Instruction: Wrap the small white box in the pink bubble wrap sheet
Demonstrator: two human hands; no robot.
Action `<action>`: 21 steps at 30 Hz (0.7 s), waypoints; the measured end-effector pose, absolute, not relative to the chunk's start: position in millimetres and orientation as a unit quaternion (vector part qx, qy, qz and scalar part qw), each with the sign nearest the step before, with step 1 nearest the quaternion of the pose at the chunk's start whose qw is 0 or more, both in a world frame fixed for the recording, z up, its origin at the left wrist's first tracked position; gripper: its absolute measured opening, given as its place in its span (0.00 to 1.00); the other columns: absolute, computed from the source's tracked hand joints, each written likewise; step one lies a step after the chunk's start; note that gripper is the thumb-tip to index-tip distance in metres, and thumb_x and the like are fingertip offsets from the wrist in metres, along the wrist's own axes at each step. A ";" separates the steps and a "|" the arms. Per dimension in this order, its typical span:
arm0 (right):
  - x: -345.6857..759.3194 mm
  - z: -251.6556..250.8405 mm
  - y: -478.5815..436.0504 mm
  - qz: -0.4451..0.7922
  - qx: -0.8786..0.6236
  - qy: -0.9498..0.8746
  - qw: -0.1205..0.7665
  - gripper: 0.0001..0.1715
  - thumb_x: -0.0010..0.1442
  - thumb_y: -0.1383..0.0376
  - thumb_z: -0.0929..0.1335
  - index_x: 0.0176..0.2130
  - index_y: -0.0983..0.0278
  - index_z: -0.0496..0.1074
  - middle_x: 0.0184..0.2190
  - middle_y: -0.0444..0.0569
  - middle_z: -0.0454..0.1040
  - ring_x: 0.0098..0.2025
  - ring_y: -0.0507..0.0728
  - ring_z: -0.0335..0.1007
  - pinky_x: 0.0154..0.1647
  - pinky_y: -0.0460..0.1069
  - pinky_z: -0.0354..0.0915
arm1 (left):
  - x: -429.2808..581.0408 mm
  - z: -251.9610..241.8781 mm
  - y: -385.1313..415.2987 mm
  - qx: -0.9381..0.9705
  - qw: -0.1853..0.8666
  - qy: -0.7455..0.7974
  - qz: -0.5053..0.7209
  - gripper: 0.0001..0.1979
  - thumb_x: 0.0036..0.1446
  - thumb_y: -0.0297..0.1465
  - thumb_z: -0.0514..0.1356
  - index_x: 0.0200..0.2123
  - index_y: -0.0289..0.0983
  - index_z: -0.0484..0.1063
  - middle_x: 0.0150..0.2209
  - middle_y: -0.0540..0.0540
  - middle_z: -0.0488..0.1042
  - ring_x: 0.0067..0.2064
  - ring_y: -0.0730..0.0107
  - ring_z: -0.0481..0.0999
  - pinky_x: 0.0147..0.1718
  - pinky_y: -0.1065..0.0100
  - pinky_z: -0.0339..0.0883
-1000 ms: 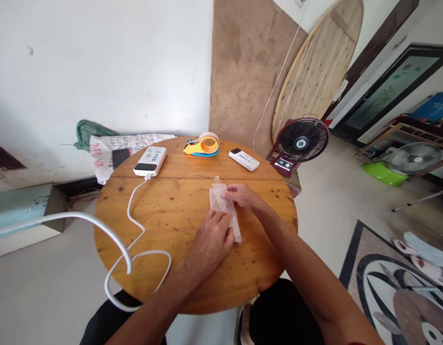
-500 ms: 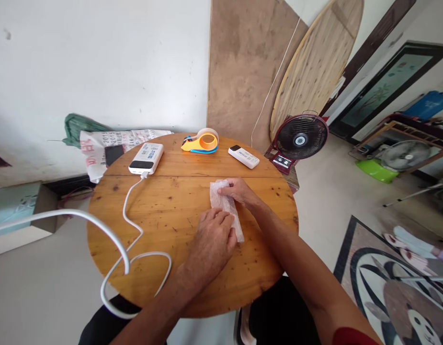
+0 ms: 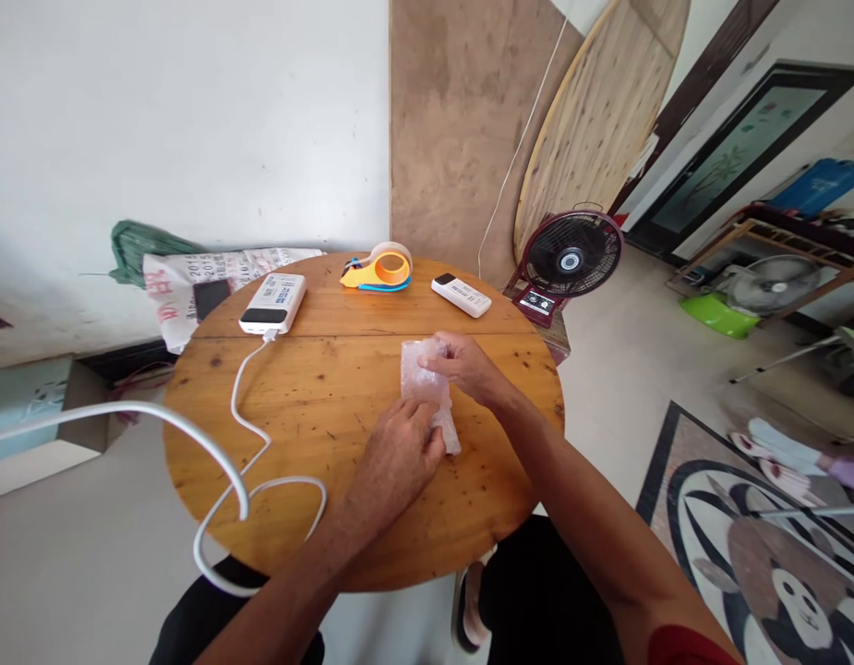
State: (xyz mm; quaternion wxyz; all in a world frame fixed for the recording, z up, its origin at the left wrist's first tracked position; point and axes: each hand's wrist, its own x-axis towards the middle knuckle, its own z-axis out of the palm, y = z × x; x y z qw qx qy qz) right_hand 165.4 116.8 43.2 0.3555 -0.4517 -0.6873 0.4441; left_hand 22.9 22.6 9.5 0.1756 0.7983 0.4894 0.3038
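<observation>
A narrow strip of clear bubble wrap point(image 3: 414, 377) lies on the round wooden table point(image 3: 316, 388), its long side running away from me and its near end angled to the right. My right hand point(image 3: 464, 367) pinches its far right edge between thumb and fingers. Lower down, my left hand point(image 3: 404, 450) has its curled fingers closed on the near part of the wrap, covering some of it. Whether anything lies inside the wrap I cannot tell.
At the table's back stand a yellow-and-blue tape dispenser point(image 3: 378, 270), a white power bank point(image 3: 461, 295) and a larger power bank point(image 3: 274, 303) with a white cable point(image 3: 243, 369) looping down the left. A dark red fan point(image 3: 571, 259) is beyond the right edge.
My right hand has shifted slightly along the far edge, and more of the wrap shows flat between the hands. The view has moved a little to the right.
</observation>
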 end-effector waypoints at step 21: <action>173.4 60.5 38.1 0.347 -0.476 -0.735 0.336 0.10 0.57 0.60 0.68 0.29 0.63 0.68 0.25 0.41 0.67 0.28 0.50 0.61 0.29 0.45 0.57 | 20.8 -2.6 8.3 0.714 0.014 0.594 0.371 0.17 0.54 0.35 0.61 0.45 0.35 0.63 0.42 0.39 0.69 0.45 0.51 0.69 0.43 0.53 0.65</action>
